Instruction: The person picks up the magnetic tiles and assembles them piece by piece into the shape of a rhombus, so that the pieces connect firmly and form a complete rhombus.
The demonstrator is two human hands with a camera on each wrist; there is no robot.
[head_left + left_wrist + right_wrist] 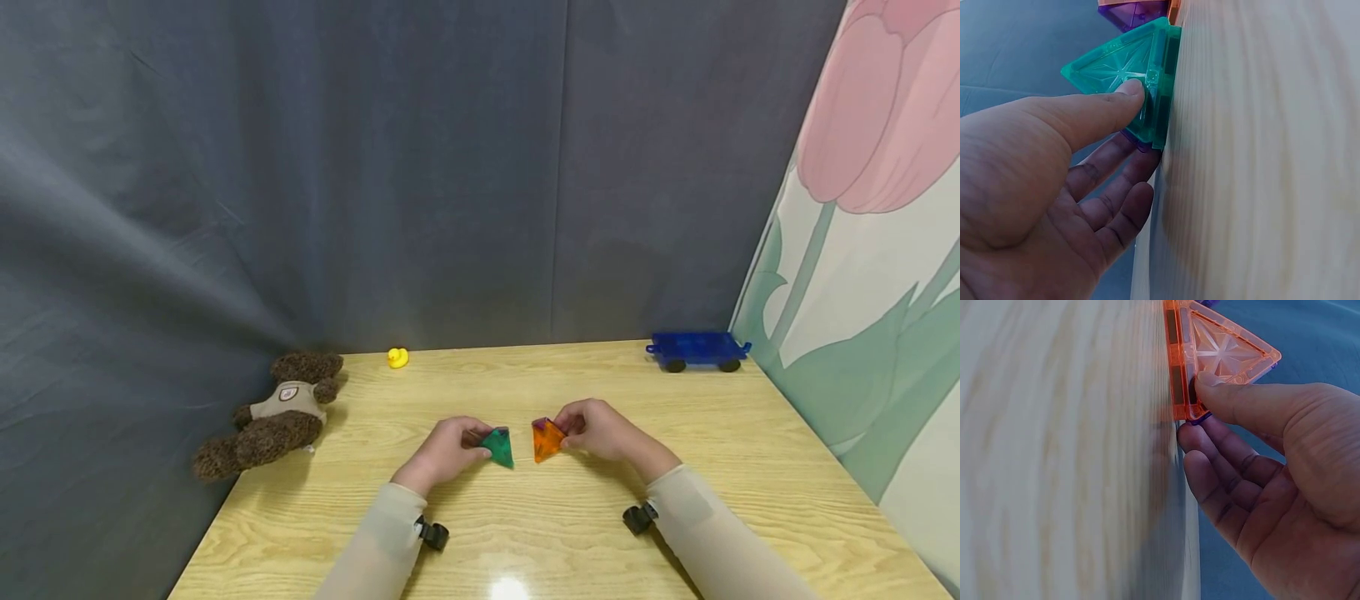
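Note:
My left hand [446, 452] pinches a green translucent magnetic tile [499, 448], a triangle leaning up from the wooden table [480, 517]. In the left wrist view my thumb presses its face, and a purple edge [1141, 146] shows behind it. Across a small gap, my right hand [600, 431] grips an orange magnetic tile [547, 443] the same way. Purple also shows behind the orange one, at its top in the head view. More green and orange pieces lie flat under the raised triangles in the wrist views. The far sides of both shapes are hidden.
A brown teddy bear [288, 402] lies at the table's left edge. At the back stand a yellow rubber duck [397, 358] and, far right, a blue wheeled toy car base [696, 349]. A dark curtain [450, 167] hangs behind; a tulip-painted wall [885, 333] borders the right.

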